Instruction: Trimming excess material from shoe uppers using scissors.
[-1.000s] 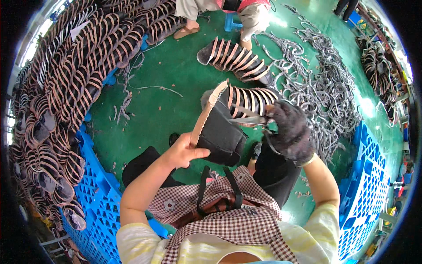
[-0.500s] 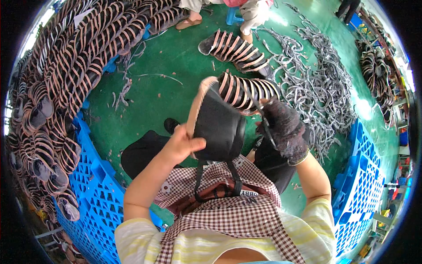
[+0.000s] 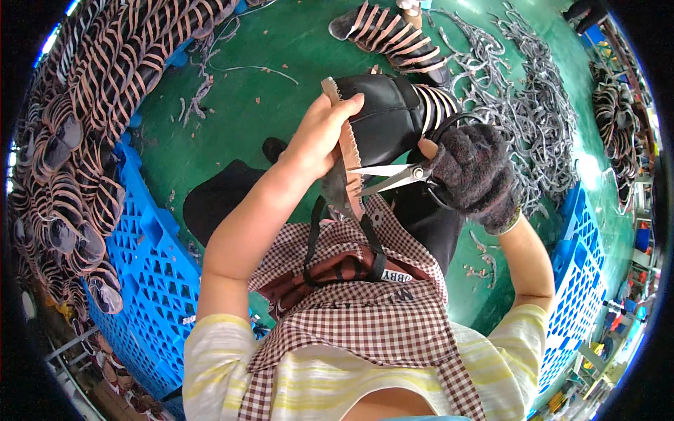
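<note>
My bare left hand [image 3: 316,137] grips a black leather shoe upper [image 3: 382,105] by its tan, jagged lower edge, thumb on top and fingers curled round underneath. The upper is held up in front of my lap. My right hand [image 3: 477,165], in a dark fuzzy glove, is closed round the black handles of a pair of scissors [image 3: 397,175]. The blades are spread and point left, their tips at the tan edge just below my left hand. Behind the upper, a row of striped uppers [image 3: 437,105] is partly hidden.
Nested black uppers with tan edges [image 3: 105,91] are piled at the left by a blue plastic pallet [image 3: 147,266]. Another nested row [image 3: 400,42] lies ahead on the green floor. Grey trimmed strips [image 3: 533,105] heap at the right, near a second blue pallet [image 3: 579,259].
The upper has been turned, its tan edge now slanting down toward my lap. My right hand has brought the scissors from apart to the edge, blades now spread.
</note>
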Demonstrator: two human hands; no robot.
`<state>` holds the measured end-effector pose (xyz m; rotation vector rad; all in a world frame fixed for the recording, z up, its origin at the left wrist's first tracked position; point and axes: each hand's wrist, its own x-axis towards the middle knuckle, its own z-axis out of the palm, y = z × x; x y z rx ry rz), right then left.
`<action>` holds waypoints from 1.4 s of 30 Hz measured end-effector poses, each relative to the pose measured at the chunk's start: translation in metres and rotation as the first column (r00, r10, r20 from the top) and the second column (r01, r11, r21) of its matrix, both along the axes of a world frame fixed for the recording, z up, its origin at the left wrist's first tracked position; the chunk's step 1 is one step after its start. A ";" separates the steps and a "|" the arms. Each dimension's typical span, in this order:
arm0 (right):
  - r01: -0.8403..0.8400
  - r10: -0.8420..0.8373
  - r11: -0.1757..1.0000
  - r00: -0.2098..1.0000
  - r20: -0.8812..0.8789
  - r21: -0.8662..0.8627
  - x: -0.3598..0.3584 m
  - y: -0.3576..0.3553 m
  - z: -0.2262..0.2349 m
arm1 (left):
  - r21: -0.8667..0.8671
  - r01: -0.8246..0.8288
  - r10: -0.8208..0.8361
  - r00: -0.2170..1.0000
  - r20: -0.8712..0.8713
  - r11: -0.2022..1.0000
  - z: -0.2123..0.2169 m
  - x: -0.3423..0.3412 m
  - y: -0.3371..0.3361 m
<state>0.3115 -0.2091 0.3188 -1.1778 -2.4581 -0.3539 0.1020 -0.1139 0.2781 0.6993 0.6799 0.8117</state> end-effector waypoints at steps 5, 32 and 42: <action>-0.135 0.099 0.975 0.975 0.199 0.176 0.007 0.011 0.022 | -0.007 -0.042 0.040 0.987 -0.156 0.999 0.005 0.005 0.003; 0.437 -0.584 0.811 0.641 -0.498 -0.389 0.052 -0.014 -0.040 | 0.888 0.451 0.631 0.717 -0.297 -0.095 -0.008 0.068 0.000; -0.034 -0.526 0.742 0.590 -0.613 -0.669 0.113 -0.027 -0.099 | 0.611 0.748 0.000 0.633 -0.774 0.259 -0.039 0.080 0.017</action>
